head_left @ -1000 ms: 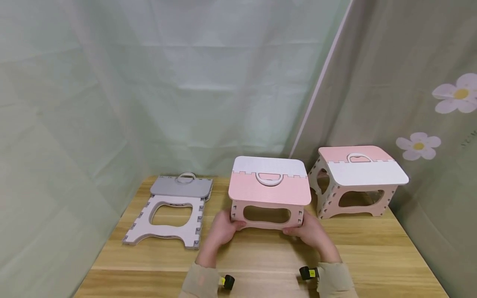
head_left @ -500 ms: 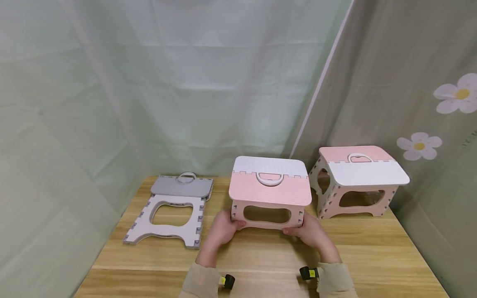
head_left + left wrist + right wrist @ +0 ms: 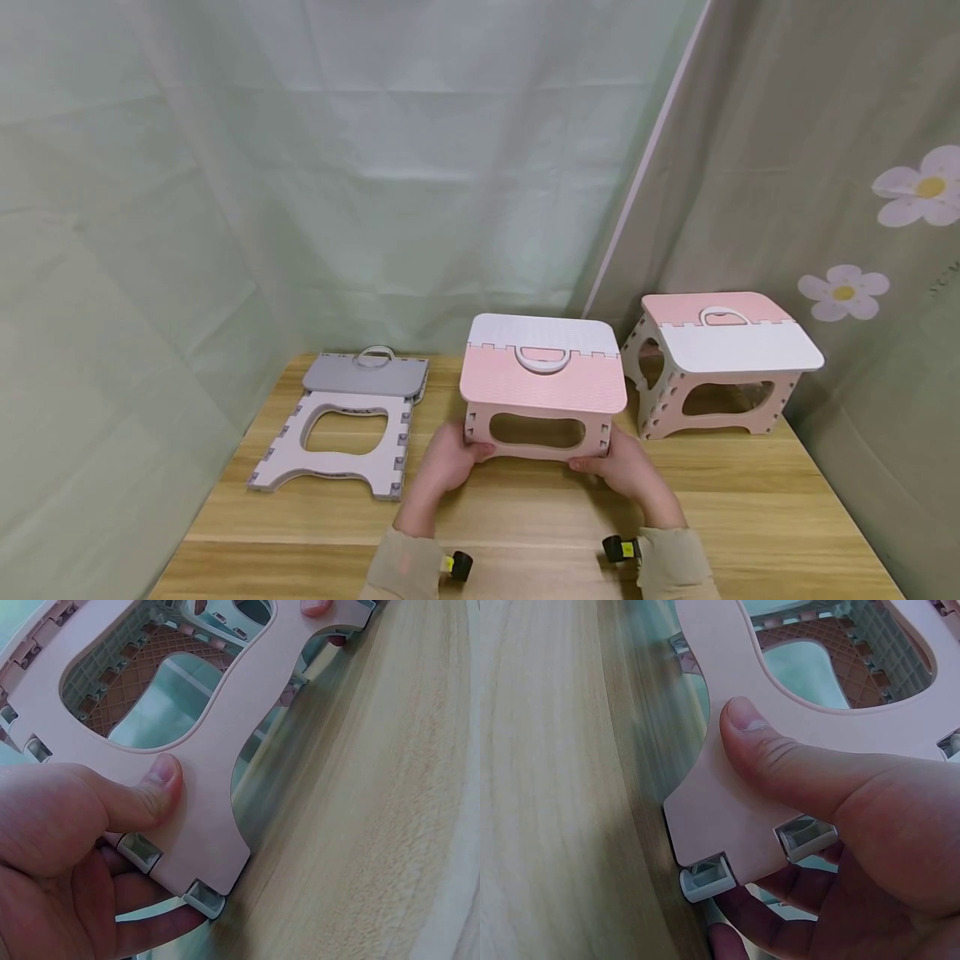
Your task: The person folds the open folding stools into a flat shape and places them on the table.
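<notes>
An unfolded pink and white step stool (image 3: 542, 383) stands upright on the wooden table, its white handle (image 3: 543, 363) lying on the top. My left hand (image 3: 450, 457) grips the stool's near left leg. In the left wrist view the left thumb (image 3: 154, 796) presses the pink front panel, with fingers curled behind the edge. On the other side my right hand (image 3: 621, 463) grips the near right leg the same way. The right thumb (image 3: 757, 739) lies on the panel in the right wrist view, and the fingers (image 3: 780, 919) wrap behind it.
Another unfolded pink and white stool (image 3: 731, 358) stands close by on the right. A folded grey and white stool (image 3: 337, 433) lies flat at the left. Curtains (image 3: 450, 167) hang behind the wooden table (image 3: 540, 533).
</notes>
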`<state>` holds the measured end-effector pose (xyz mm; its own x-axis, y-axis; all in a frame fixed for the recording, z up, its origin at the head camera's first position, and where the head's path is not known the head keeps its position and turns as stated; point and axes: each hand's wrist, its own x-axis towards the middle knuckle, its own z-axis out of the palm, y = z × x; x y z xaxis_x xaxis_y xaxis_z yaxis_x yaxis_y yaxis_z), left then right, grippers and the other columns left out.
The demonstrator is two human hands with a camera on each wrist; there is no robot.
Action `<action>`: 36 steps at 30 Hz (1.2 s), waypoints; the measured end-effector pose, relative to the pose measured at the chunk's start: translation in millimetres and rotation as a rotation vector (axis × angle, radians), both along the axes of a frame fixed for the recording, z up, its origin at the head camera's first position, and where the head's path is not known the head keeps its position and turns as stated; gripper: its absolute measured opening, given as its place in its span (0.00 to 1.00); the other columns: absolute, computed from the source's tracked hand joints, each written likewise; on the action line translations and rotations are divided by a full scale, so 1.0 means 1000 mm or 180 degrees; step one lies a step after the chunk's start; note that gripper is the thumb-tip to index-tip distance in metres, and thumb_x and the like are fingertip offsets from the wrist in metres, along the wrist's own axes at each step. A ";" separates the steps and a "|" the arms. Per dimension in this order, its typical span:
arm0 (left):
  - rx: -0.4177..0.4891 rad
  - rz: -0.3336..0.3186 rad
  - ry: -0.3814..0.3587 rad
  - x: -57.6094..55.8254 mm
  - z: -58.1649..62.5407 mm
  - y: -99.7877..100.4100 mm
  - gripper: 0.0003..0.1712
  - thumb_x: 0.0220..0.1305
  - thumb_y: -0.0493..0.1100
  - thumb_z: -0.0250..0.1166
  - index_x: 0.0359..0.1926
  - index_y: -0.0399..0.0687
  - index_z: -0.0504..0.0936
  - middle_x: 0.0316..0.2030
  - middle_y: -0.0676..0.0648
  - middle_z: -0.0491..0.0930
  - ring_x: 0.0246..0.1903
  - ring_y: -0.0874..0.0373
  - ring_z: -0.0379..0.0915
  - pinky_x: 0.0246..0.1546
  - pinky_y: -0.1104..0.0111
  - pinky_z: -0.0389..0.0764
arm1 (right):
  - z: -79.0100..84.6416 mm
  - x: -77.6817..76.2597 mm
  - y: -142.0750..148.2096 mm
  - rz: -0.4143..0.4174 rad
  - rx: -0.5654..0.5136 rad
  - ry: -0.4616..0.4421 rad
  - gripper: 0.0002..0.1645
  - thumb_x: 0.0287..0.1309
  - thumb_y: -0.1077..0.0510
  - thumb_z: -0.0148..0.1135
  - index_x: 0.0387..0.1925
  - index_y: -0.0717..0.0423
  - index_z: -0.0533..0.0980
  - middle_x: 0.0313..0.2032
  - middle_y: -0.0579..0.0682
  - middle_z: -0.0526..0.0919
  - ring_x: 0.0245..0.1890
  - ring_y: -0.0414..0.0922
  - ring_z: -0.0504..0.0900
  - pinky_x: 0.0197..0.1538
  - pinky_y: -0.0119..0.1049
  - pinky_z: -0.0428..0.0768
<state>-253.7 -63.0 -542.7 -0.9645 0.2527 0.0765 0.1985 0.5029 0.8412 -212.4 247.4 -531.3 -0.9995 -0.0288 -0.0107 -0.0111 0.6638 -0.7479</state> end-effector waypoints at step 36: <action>-0.0006 0.0031 -0.0059 -0.002 0.000 0.000 0.15 0.66 0.40 0.77 0.48 0.36 0.86 0.37 0.46 0.85 0.34 0.55 0.76 0.39 0.60 0.80 | -0.001 -0.001 0.001 0.0147 0.0040 0.0022 0.29 0.57 0.52 0.83 0.57 0.55 0.81 0.52 0.51 0.86 0.49 0.49 0.80 0.57 0.53 0.75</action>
<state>-255.3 -63.3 -542.7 -0.9682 0.2434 0.0583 0.1781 0.5063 0.8438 -213.8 248.3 -532.0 -0.9972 -0.0749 -0.0046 -0.0470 0.6716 -0.7394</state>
